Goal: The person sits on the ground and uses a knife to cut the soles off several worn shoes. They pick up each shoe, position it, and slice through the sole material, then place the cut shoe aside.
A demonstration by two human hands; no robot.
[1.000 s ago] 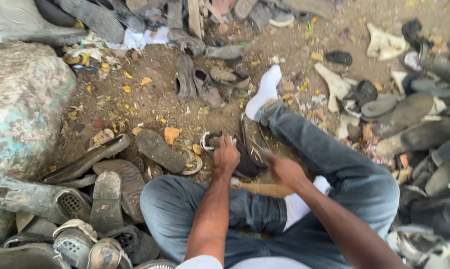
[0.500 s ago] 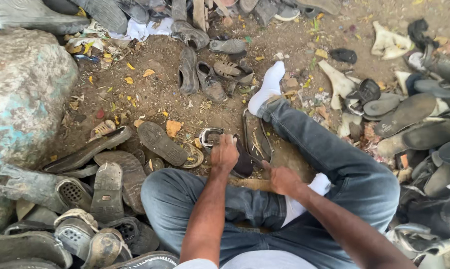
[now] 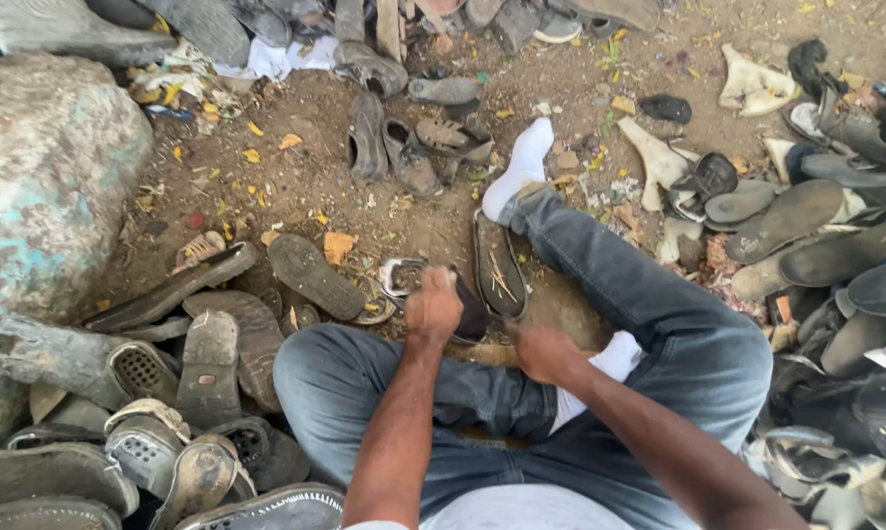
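The person sits on the dirt ground (image 3: 295, 147) with legs in blue jeans, the right leg stretched forward and ending in a white sock (image 3: 519, 167). The left hand (image 3: 433, 306) is closed into a fist and is raised a little above a dark shoe piece (image 3: 467, 316) that lies just in front of the knees. What the fist holds cannot be seen; it is blurred. The right hand (image 3: 546, 351) is also closed, and it rests on a wooden block (image 3: 482, 353) that lies across the lap, between the two legs. Whether this hand grips the block or only presses on it, one cannot tell.

Just beside the dark shoe piece, on its right, lies a long black sole (image 3: 499, 267) with small straws on it, touching the right leg. On the left of it there is a broken sandal with a pale rim (image 3: 399, 278), and next to that a dark oval sole (image 3: 305, 275).

A large grey rock (image 3: 40, 186) with blue-green stains stands at the left. Below it a heap of old worn shoes and soles (image 3: 158, 412) is piled near the left knee. Another heap of dark sandals (image 3: 826, 226) lies at the right side, well apart from the hands.
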